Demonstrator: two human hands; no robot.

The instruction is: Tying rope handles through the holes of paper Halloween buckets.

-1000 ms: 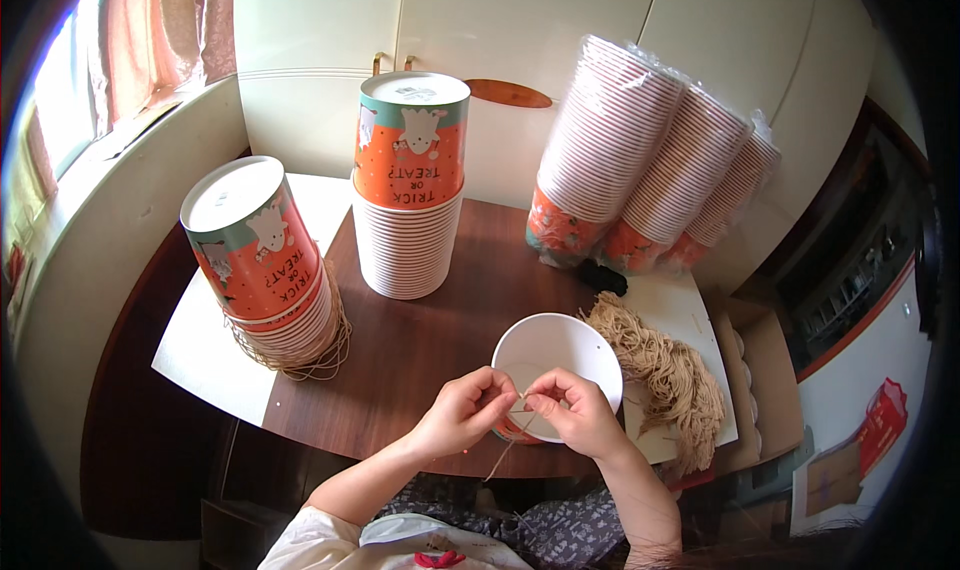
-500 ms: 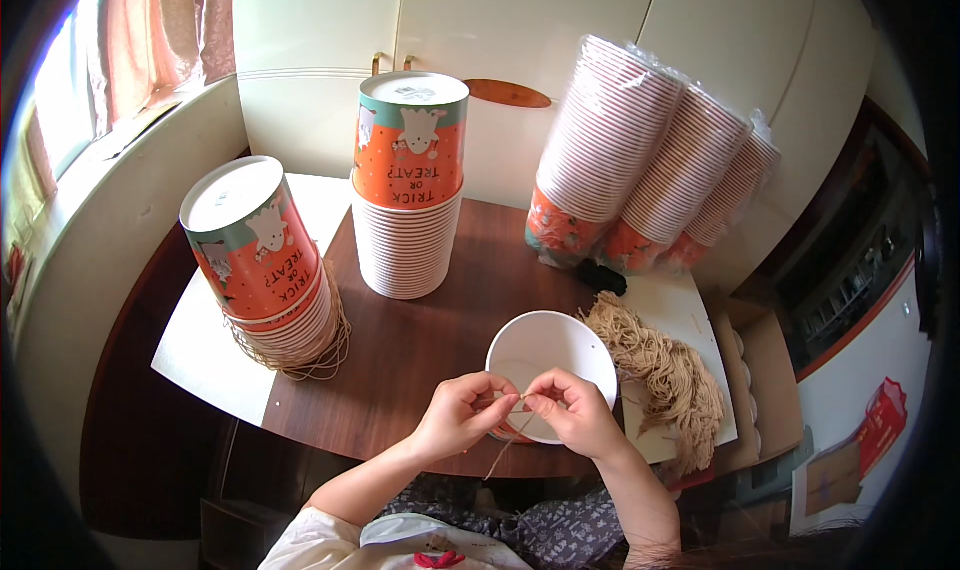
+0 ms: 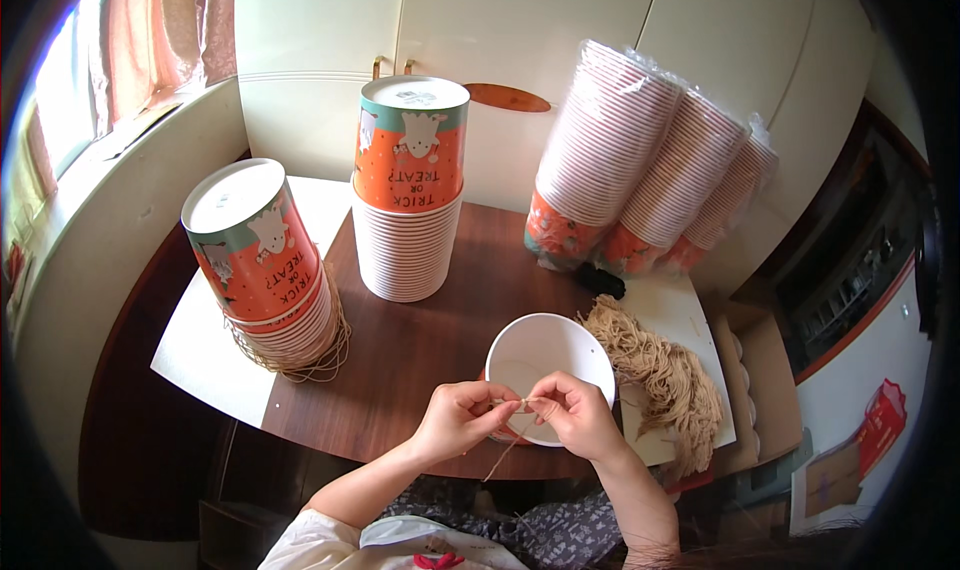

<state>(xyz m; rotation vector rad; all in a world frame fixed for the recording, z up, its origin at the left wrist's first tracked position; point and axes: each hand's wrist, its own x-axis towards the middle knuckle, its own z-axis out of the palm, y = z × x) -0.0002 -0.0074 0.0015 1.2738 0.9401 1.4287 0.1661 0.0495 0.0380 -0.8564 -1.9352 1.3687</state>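
An upright paper bucket (image 3: 560,345), white inside, stands at the table's near edge with a small hole near its rim. Over its near side, my left hand (image 3: 465,415) and my right hand (image 3: 572,410) meet, each pinching a thin tan cord (image 3: 508,448). One end of the cord hangs down below the fingers toward my lap. A small knot or loop appears between the fingertips, too fine to make out. Just right of the bucket lies a thick bundle of tan cords (image 3: 665,375).
An upside-down bucket stack (image 3: 410,245) stands at the table's back. Another stack (image 3: 245,240), ringed with cord loops, is at left. Plastic-wrapped bucket stacks (image 3: 610,150) stand back right, beside a black item (image 3: 602,280). An open cardboard box (image 3: 765,390) sits beyond the table's right edge.
My fingers have shifted slightly at the cord, the right ones drawing a little apart from the left. The bucket stays in place.
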